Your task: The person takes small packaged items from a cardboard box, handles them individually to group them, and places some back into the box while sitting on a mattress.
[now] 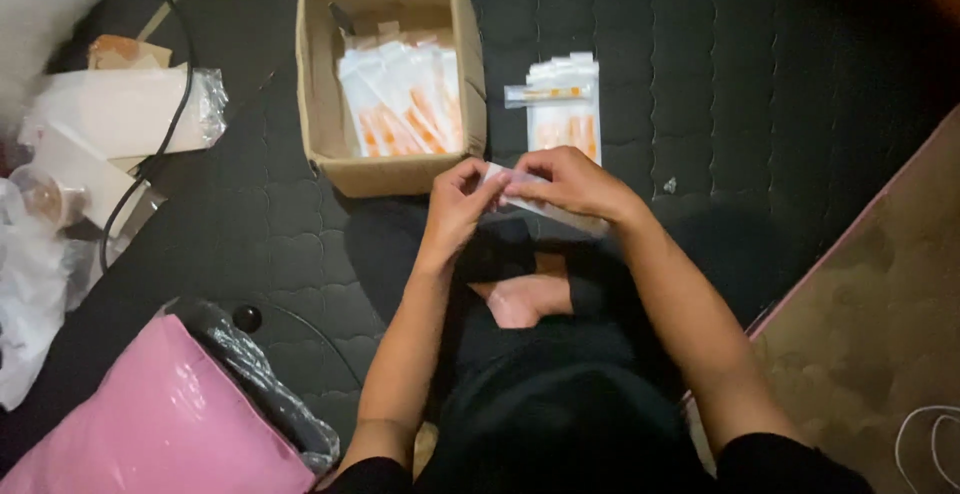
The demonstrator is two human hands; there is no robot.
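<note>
I held a slim clear packet (540,204) with both hands just in front of the cardboard box (325,104), near its front right corner. My left hand (458,204) pinched the packet's left end, fingers closed on it, and my right hand (572,186) lay over its middle, fingers clamped down on it, so only the right tip stuck out. Inside the box more white and orange packets (405,104) leaned in a row. To the right of the box, well clear of its wall, a small stack of packets (565,114) lay on the dark quilted mat (760,74), with open mat beyond it. Left of the box sat a black cable (175,104) and plastic wrapping (120,109); nearer me, a pink bag (150,424).
</note>
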